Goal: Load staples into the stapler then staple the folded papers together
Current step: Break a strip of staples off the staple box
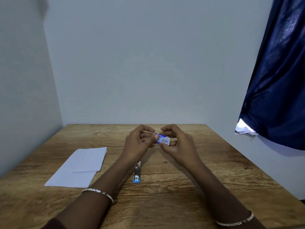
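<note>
Staple box (162, 139), contents hidden, pinched btwn L hand (140, 143), R hand (180, 146).

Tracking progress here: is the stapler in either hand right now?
No, the stapler lies on the table while the left hand and right hand hold the staple box.

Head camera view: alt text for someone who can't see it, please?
The left hand and right hand hold a small blue staple box above a wooden table. A stapler lies on it, folded papers to its left.
</note>
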A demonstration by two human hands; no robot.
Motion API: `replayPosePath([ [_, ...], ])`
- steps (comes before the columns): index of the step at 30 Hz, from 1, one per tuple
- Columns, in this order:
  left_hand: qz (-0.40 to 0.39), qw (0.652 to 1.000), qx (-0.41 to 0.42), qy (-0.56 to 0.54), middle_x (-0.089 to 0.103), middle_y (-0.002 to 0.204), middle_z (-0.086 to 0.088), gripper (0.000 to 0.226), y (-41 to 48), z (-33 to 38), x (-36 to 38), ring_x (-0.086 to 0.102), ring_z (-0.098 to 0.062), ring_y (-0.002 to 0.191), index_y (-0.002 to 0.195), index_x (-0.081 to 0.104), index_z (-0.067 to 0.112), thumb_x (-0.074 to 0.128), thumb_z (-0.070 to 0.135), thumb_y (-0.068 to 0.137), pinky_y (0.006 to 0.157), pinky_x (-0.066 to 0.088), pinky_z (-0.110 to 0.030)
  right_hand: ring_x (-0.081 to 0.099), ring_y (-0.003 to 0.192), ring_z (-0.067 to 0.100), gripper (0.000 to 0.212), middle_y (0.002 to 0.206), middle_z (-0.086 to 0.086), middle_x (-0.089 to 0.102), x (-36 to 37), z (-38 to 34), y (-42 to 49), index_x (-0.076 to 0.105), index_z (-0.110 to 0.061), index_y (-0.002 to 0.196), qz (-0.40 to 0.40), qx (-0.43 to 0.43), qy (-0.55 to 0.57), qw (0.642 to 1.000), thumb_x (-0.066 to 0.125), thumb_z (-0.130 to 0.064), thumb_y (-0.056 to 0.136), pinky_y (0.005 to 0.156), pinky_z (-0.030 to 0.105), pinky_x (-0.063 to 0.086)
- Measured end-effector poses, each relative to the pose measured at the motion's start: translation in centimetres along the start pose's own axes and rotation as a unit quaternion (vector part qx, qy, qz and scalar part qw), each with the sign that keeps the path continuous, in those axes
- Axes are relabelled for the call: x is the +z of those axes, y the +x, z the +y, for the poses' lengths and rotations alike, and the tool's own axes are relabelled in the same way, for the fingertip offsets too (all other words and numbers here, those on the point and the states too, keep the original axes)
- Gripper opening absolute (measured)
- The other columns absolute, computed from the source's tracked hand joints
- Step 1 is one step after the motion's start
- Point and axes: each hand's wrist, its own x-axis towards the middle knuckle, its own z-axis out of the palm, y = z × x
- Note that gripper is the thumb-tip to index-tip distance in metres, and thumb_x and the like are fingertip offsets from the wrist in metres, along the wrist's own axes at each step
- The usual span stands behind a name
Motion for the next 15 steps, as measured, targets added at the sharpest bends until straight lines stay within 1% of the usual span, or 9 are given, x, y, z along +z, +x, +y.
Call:
replayPosePath([
  [2, -0.005, 0.998, -0.030, -0.057, 0.079, 0.085, -0.020, 0.023, 0.10, 0.03, -0.17, 0.078, -0.025, 0.072, 0.102, 0.065, 0.002, 0.078, 0.010, 0.085, 0.069, 0.062, -0.031, 0.070, 0.100, 0.000, 0.040, 0.106, -0.010, 0.074, 0.20, -0.13, -0.09, 0.067, -0.016, 0.111, 0.005, -0.013, 0.026, 1.000, 0.083, -0.008, 0.075, 0.076, 0.026, 0.062],
  [4, 0.002, 0.996, -0.049, -0.078, 0.079, 0.082, -0.020, 0.027, 0.22, -0.04, -0.33, 0.078, -0.030, 0.075, 0.100, 0.064, 0.000, 0.081, 0.012, 0.082, 0.074, 0.063, -0.035, 0.071, 0.102, 0.003, 0.039, 0.106, -0.008, 0.074, 0.25, -0.13, -0.10, 0.068, -0.015, 0.110, 0.014, -0.025, 0.043, 0.999, 0.082, -0.005, 0.074, 0.078, 0.028, 0.063],
  [5, 0.011, 0.994, -0.058, -0.087, 0.079, 0.081, -0.020, 0.029, 0.28, -0.11, -0.36, 0.078, -0.031, 0.076, 0.098, 0.063, 0.000, 0.083, 0.013, 0.081, 0.072, 0.063, -0.034, 0.071, 0.102, 0.004, 0.039, 0.107, -0.007, 0.074, 0.22, -0.17, -0.08, 0.068, -0.016, 0.109, 0.021, -0.027, 0.050, 0.998, 0.083, -0.004, 0.074, 0.079, 0.028, 0.064],
  [7, 0.025, 0.990, -0.073, -0.114, 0.079, 0.077, -0.019, 0.030, 0.40, -0.22, -0.40, 0.078, -0.029, 0.072, 0.093, 0.064, 0.000, 0.085, 0.014, 0.078, 0.065, 0.062, -0.027, 0.071, 0.103, 0.008, 0.039, 0.109, -0.004, 0.072, 0.20, -0.35, 0.00, 0.067, -0.018, 0.106, 0.034, -0.025, 0.072, 0.996, 0.083, -0.001, 0.074, 0.079, 0.029, 0.064],
  [9, 0.018, 0.986, -0.078, -0.147, 0.077, 0.075, -0.021, 0.032, 0.48, -0.28, -0.35, 0.077, -0.024, 0.066, 0.087, 0.067, -0.004, 0.087, 0.018, 0.075, 0.062, 0.059, -0.023, 0.072, 0.103, 0.011, 0.041, 0.110, 0.000, 0.068, 0.15, -0.63, 0.02, 0.066, -0.021, 0.102, 0.045, -0.021, 0.105, 0.993, 0.083, 0.004, 0.074, 0.079, 0.029, 0.064],
  [12, 0.001, 0.981, -0.083, -0.175, 0.077, 0.081, -0.026, 0.041, 0.42, -0.31, -0.30, 0.077, -0.024, 0.069, 0.087, 0.069, -0.008, 0.088, 0.024, 0.068, 0.066, 0.061, -0.022, 0.073, 0.098, 0.011, 0.044, 0.108, 0.005, 0.067, -0.04, -0.86, 0.00, 0.065, -0.024, 0.099, 0.051, -0.019, 0.140, 0.989, 0.083, 0.007, 0.073, 0.077, 0.025, 0.063],
  [15, 0.000, 0.976, -0.096, -0.196, 0.077, 0.088, -0.028, 0.038, 0.47, -0.32, -0.52, 0.078, -0.024, 0.075, 0.092, 0.069, -0.012, 0.085, 0.017, 0.075, 0.069, 0.061, -0.020, 0.074, 0.094, 0.009, 0.043, 0.105, 0.005, 0.068, -0.19, -1.00, -0.05, 0.065, -0.022, 0.099, 0.049, -0.015, 0.149, 0.987, 0.083, 0.008, 0.073, 0.074, 0.023, 0.062],
])
